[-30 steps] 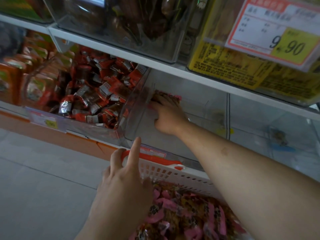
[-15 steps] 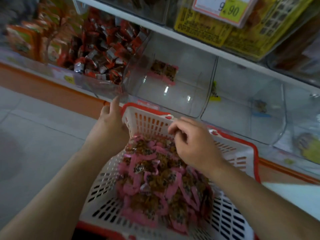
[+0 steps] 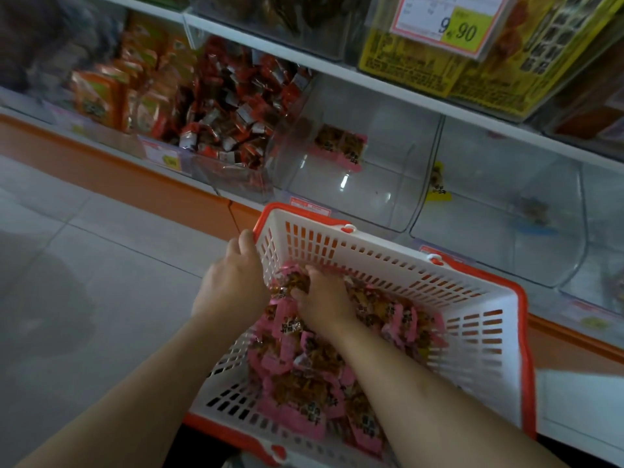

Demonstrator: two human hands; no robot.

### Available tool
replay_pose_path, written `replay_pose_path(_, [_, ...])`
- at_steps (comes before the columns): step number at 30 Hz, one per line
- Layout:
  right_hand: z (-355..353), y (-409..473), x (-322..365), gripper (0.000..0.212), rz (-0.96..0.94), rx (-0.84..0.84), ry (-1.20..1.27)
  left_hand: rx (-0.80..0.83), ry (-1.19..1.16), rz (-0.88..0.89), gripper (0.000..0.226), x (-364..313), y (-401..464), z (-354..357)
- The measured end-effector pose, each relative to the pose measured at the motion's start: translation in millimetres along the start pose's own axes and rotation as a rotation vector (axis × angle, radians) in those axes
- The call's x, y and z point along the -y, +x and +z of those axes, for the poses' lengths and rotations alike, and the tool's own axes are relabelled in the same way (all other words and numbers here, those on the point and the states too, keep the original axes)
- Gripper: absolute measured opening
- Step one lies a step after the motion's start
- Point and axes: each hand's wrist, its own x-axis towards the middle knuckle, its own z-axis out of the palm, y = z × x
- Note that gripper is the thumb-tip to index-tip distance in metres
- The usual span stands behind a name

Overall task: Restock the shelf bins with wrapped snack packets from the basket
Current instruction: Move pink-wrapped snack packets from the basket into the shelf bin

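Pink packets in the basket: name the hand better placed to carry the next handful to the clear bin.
Right hand: it's already among the pink packets. Left hand steadies the basket.

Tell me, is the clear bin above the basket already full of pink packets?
No, the clear bin holds only a few pink packets at its back.

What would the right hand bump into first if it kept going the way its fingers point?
Probably the pink snack packets themselves: the right hand already digs into the pile. Past those, likely the white basket's far wall; depth is hard to judge here.
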Motion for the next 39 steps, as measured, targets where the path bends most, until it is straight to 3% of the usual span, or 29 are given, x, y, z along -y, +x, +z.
replay_pose_path(4, [8.5,8.7,4.5,0.071,0.023,-0.01,0.051,0.017,-0.01,-0.004,0.069,-1.0,2.7,-3.0])
replay_pose_path(9, [-18.8,-12.4,14.8,0.057,-0.014,-0.035,0.311,0.095,-0.029,-0.005,0.064,-2.3,7.9,-9.5])
replay_pose_path(12, [-45.0,-33.0,23.9,0.053,0.016,-0.047,0.486,0.162,-0.097,-0.032,0.05,2.3,12.7,-22.3])
replay_pose_path(15, [-72.6,-55.3,30.6,0.041,-0.048,-0.115,0.55,-0.085,-0.085,0.088,0.049,-2.1,12.3,-41.3])
replay_pose_path(17, [-89.6,-67.1,33.4,0.034,-0.077,-0.178,0.638,-0.125,-0.234,0.15,0.041,-20.0,7.6,-56.3])
replay_pose_path(20, [-105.8,-77.4,34.9,0.025,-0.105,-0.221,0.713,0.199,-0.679,0.161,0.032,-47.8,0.4,-63.9])
replay_pose_path(21, [-110.3,-79.8,34.7,0.022,-0.107,-0.222,0.739,0.24,-0.799,0.158,0.022,-54.0,-2.1,-62.5])
replay_pose_path(25, [-129.9,-86.6,29.7,0.023,-0.119,-0.292,0.795,0.23,-1.035,0.129,0.016,-61.2,-2.1,-57.7])
replay_pose_path(28, [-136.4,-89.1,25.0,0.026,-0.138,-0.319,0.634,0.26,-0.98,0.181,0.016,-60.9,7.0,-54.5])
replay_pose_path(32, [-142.4,-87.6,28.3,0.061,-0.224,-0.289,0.453,0.228,-0.91,0.225,0.018,-59.7,17.3,-51.9])
replay_pose_path(35, [-142.8,-76.1,39.1,0.055,-0.281,-0.237,0.399,0.208,-0.891,0.226,0.018,-59.0,24.2,-50.4])
replay_pose_path(37, [-142.0,-57.0,46.8,0.053,-0.227,-0.281,0.452,0.141,-0.843,0.21,0.021,-55.5,32.9,-46.1])
replay_pose_path(39, [-141.2,-24.6,50.7,0.052,-0.128,-0.37,0.531,0.016,-0.652,0.212,0.035,-49.1,41.7,-43.9])
